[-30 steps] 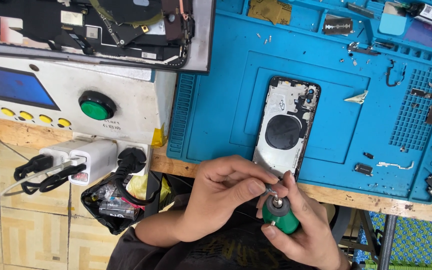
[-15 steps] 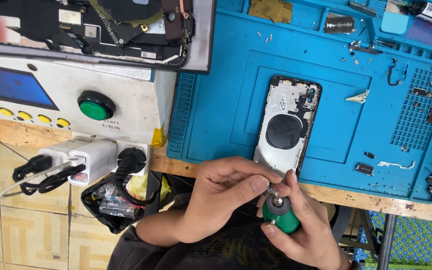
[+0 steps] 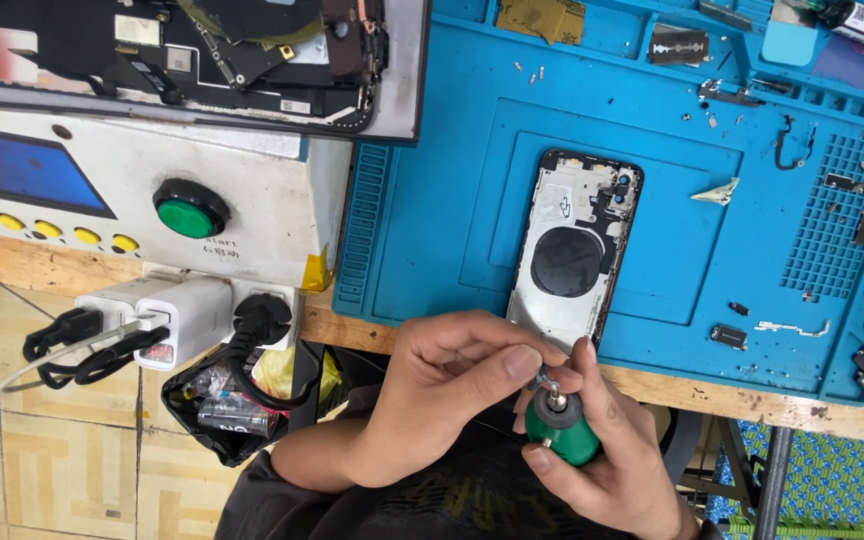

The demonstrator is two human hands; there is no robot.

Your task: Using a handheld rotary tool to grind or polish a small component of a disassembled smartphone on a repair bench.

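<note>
Matt blue rubbery mat (image 3: 432, 200), bare metal phone housing (image 3: 572, 250), glossy green plastic screwdriver handle (image 3: 564, 437), rough wooden bench (image 3: 752, 400).

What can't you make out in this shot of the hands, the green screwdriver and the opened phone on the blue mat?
- Head view: the screwdriver tip, hidden by the left hand fingertips.
- Lower end of the phone shell, covered by both hands.
- Whatever the left fingers pinch at the tip: too small to tell.
- Right hand: wrist cut off by the bottom edge.
- Loose parts on the blue mat: too small to identify.
</note>
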